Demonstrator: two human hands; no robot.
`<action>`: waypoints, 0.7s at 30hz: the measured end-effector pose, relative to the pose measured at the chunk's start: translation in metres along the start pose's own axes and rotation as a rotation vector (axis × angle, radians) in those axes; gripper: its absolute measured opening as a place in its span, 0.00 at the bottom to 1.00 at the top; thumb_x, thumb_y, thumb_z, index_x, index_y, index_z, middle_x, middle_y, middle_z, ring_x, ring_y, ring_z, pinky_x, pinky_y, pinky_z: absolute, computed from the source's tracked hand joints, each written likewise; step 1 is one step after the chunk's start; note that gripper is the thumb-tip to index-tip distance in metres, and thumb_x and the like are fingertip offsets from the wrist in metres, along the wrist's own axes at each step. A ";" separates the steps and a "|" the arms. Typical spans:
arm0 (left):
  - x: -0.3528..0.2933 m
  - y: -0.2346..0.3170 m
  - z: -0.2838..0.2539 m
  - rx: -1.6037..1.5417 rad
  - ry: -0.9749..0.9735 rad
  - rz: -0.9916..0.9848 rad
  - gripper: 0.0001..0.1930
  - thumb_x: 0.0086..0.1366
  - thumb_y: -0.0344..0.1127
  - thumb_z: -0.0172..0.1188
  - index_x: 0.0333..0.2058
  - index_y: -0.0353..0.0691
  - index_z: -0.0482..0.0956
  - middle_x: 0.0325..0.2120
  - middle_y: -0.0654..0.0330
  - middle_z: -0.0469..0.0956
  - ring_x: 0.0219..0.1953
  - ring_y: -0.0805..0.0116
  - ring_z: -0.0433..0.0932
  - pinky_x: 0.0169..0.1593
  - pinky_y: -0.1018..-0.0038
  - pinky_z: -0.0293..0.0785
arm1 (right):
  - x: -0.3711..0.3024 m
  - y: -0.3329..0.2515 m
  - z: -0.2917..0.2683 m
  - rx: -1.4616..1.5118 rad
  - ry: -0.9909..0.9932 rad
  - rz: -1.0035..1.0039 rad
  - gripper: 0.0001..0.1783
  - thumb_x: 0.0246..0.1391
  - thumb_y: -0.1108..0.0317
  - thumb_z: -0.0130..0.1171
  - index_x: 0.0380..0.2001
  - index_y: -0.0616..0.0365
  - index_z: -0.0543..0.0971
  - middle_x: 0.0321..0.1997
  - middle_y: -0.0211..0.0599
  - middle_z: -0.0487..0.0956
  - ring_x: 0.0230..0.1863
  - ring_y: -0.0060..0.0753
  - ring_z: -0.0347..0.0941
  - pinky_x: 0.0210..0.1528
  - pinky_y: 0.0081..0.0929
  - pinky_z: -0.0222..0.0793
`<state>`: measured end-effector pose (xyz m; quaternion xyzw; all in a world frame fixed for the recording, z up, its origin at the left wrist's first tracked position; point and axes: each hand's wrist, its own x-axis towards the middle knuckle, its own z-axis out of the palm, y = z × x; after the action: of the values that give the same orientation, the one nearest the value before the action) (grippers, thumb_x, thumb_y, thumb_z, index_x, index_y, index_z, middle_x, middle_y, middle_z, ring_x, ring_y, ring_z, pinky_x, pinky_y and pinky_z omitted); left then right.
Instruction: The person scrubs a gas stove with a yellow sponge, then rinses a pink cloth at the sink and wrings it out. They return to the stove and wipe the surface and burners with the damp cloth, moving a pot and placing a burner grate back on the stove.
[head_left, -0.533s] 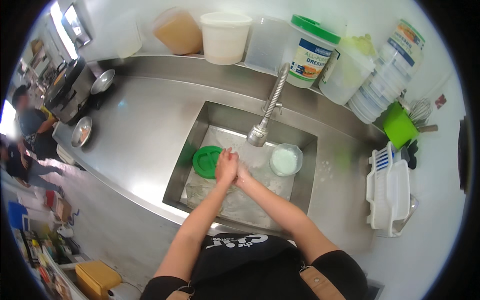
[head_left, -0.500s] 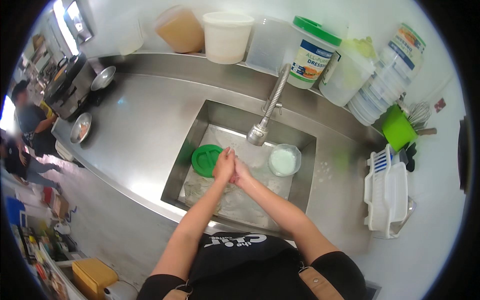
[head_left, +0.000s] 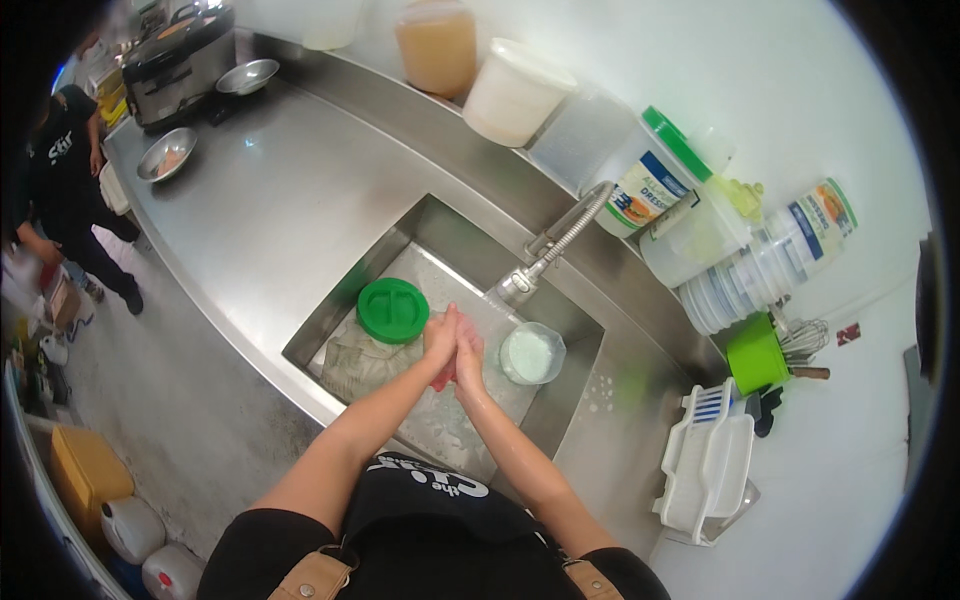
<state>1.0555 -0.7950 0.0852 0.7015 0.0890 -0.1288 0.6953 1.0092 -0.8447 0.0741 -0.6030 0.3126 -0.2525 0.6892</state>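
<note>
Hands pressed palm to palm hang over the steel sink (head_left: 575, 370), just below the faucet head: the left hand (head_left: 440, 338) and the right hand (head_left: 468, 358) lie flat against each other with fingers straight and close, gripping nothing, and the skin looks wet. Both bare forearms rise from a black apron with two tan straps at the lower edge.

Beneath the hands, one crumpled clear plastic sheet (head_left: 375, 360) lies wrinkled on the sink floor. One round green lid (head_left: 393, 309), ribbed on top, rests on it just left of the hands. One round translucent tub (head_left: 531, 354), holding pale milky liquid, stands just right of them. The spring-necked metal faucet (head_left: 555, 245) bends down between lid and tub.

Farther right, one white slatted dish rack (head_left: 707, 462) sits on the counter, with one bright green cup (head_left: 756, 353) and a wire whisk beyond it. Along the back ledge stand several plastic containers, among them one amber-filled jar (head_left: 436, 45), one white bucket (head_left: 512, 93) and one green-capped jar (head_left: 648, 180). At the far left, two shallow metal bowls (head_left: 166, 153) rest on the smooth steel counter near a person in black.
</note>
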 end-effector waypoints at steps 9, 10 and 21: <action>0.003 -0.013 -0.011 0.264 0.048 0.026 0.28 0.63 0.56 0.50 0.24 0.31 0.80 0.22 0.53 0.79 0.24 0.68 0.75 0.32 0.66 0.70 | 0.039 0.043 0.004 -0.036 -0.106 0.263 0.16 0.59 0.62 0.47 0.29 0.62 0.78 0.28 0.36 0.77 0.32 0.30 0.74 0.29 0.33 0.69; 0.005 -0.011 -0.014 0.206 0.041 -0.047 0.27 0.63 0.54 0.50 0.26 0.32 0.80 0.22 0.52 0.79 0.25 0.64 0.76 0.33 0.65 0.71 | 0.034 0.040 0.003 -0.141 -0.133 0.161 0.16 0.59 0.59 0.47 0.31 0.61 0.77 0.31 0.38 0.78 0.34 0.32 0.74 0.31 0.33 0.70; -0.024 0.009 -0.016 -0.433 -0.298 -0.004 0.15 0.63 0.37 0.59 0.44 0.36 0.74 0.33 0.61 0.78 0.35 0.71 0.76 0.41 0.73 0.73 | 0.015 -0.038 -0.031 0.273 -0.471 0.687 0.26 0.59 0.51 0.49 0.57 0.52 0.67 0.54 0.39 0.74 0.51 0.43 0.72 0.53 0.43 0.69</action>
<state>1.0366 -0.7778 0.1013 0.5094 0.0125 -0.2103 0.8343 0.9976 -0.8823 0.1076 -0.4084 0.2931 0.0968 0.8590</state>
